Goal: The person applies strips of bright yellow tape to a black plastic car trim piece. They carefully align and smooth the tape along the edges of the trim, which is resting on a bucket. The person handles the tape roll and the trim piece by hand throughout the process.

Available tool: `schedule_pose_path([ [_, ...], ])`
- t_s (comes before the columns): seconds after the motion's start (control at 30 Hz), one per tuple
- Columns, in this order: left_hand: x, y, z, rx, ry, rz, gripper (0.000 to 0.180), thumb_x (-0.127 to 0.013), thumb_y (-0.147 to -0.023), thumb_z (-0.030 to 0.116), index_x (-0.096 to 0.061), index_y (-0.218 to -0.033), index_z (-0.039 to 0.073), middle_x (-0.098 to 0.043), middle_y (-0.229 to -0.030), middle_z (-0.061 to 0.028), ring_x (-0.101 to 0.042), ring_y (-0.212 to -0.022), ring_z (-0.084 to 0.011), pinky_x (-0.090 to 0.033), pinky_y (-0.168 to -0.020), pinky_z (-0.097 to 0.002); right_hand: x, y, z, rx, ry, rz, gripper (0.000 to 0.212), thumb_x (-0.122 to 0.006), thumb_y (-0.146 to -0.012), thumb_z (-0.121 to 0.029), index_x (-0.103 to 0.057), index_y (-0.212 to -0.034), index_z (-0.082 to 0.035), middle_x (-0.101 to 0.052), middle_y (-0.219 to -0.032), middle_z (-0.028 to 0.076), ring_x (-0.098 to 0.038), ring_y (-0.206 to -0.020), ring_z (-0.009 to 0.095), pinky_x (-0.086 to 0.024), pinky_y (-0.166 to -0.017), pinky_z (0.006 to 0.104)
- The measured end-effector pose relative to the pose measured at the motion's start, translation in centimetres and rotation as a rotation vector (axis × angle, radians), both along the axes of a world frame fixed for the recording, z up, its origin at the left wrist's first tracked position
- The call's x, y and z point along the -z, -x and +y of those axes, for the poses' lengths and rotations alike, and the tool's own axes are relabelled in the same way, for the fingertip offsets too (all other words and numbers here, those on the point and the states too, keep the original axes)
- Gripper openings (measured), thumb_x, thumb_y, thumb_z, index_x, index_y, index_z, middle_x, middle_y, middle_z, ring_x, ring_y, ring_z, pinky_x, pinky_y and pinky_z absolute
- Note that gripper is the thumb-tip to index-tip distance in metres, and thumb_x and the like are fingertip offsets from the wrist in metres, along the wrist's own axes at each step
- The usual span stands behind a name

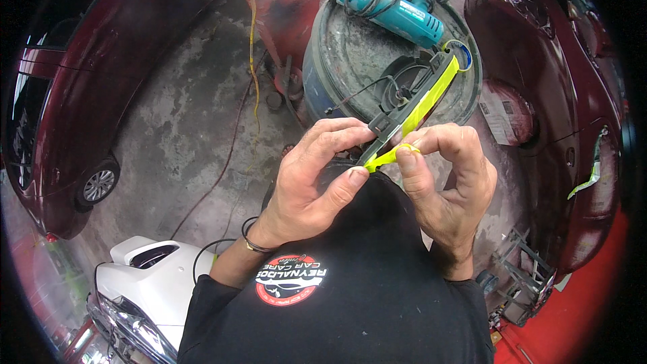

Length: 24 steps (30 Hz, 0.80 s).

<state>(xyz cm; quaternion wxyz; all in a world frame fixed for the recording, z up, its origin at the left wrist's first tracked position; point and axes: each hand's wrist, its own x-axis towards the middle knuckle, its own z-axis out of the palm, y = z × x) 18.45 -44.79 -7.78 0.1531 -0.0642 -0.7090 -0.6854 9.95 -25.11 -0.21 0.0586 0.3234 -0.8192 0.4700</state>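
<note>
Your left hand (306,178) pinches the near end of the dark strip (416,96), which points out over the drum (354,44). Your right hand (451,189) pinches the yellow tape (428,100). Pull too hard and the tape might tear or wrinkle.

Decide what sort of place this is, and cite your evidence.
Probably a car repair shop: a dark red car at left, a white car front at lower left, and a teal heat gun on a drum.
</note>
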Motion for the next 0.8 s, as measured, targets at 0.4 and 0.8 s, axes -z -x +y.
schedule_pose_path([
  [0.4, -0.1, -0.4, 0.4, -0.006, 0.018, 0.023, 0.040, -0.073, -0.098, 0.007, -0.070, -0.136, -0.005, -0.070, -0.136, -0.0230, -0.072, -0.126, -0.0358, -0.057, -0.109, -0.0434, 0.7, -0.8, -0.3, 0.081, -0.013, -0.011, 0.022, -0.090, -0.091, -0.001, -0.071, -0.103, -0.004, -0.076, -0.087, 0.006, -0.078, -0.078, 0.014, -0.063, -0.072, 0.0298],
  [0.8, 1.0, -1.0, 1.2, -0.033, -0.144, -0.043, 0.033, -0.077, -0.098, 0.008, -0.070, -0.128, -0.004, -0.070, -0.130, -0.0217, -0.073, -0.117, -0.0324, -0.058, -0.101, -0.0410, 1.1, -1.4, -0.7, 0.072, -0.052, 0.087, 0.025, -0.091, -0.088, 0.000, -0.072, -0.103, -0.005, -0.077, -0.089, 0.007, -0.077, -0.077, 0.020, -0.063, -0.071, 0.0334],
])
